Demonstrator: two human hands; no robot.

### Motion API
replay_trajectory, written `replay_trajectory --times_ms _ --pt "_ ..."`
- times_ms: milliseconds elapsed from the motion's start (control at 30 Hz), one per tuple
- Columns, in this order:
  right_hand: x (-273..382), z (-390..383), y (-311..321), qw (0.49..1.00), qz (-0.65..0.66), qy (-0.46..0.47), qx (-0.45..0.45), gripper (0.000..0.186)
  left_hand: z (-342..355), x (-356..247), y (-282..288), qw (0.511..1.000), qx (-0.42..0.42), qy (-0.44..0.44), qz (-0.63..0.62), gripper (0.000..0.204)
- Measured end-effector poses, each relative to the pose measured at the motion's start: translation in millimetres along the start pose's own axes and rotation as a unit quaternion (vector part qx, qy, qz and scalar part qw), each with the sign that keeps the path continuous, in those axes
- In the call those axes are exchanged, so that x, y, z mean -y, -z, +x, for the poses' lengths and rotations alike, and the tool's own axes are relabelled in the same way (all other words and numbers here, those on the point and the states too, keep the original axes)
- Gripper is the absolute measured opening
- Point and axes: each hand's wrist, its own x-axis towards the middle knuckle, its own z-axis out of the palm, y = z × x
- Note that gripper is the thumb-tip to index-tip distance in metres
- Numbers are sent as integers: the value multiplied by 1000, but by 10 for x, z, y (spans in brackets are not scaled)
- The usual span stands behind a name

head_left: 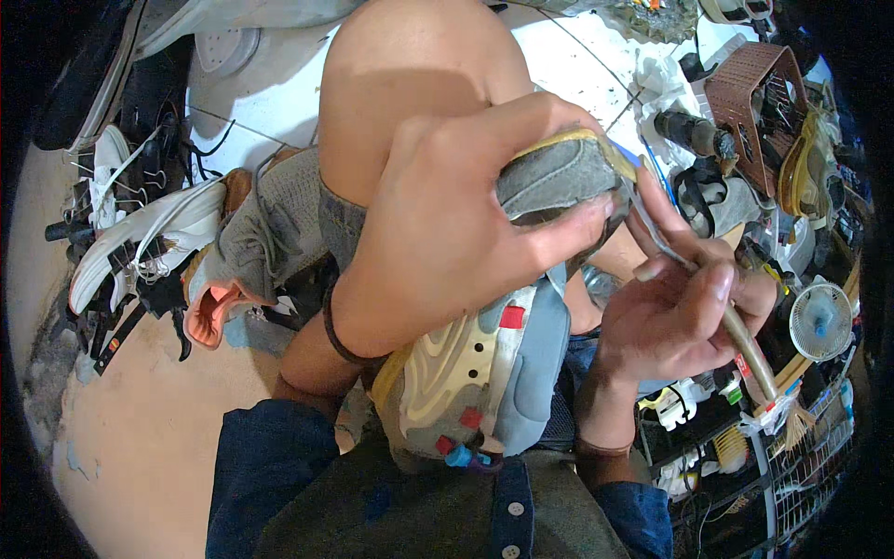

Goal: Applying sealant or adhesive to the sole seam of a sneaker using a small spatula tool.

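My left hand [438, 200] is closed around the toe of a worn sneaker [549, 177], thumb and fingers on either side of its grey toe cap. The shoe lies against my body between my legs, with its cream and grey-blue side and red patches facing up. My right hand [675, 312] grips a slim awl-like tool [745, 349] with a tan handle and a thin pale metal shank. The shank reaches to the sole edge at the toe, where my right fingertips are close by. Its very tip is hidden at the shoe.
On the left lie white sneakers [154, 233] and a grey knit shoe [279, 210] with an orange lining. A brown plastic basket [736, 121], a small white fan [819, 320] and a wire rack [805, 498] crowd the right. My bare knee [419, 61] rises ahead.
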Motion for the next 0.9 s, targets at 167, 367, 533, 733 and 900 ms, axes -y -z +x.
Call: replay_trajectory --times_ms 167,367,533,733,900 --pt "116 51 -23 997 -60 -56 7 21 -10 -18 3 1000 8 23 -10 35" --pt "185 79 -211 998 -56 -19 -26 22 1 -23 15 999 6 8 38 34" --pt "202 73 -189 999 -39 -25 -8 22 13 -32 41 999 1 7 53 34" --pt "157 37 -233 998 -51 5 -23 22 4 2 31 999 -8 -22 49 34" --pt "140 98 -250 981 -182 51 31 23 12 30 14 995 -29 -56 76 34"
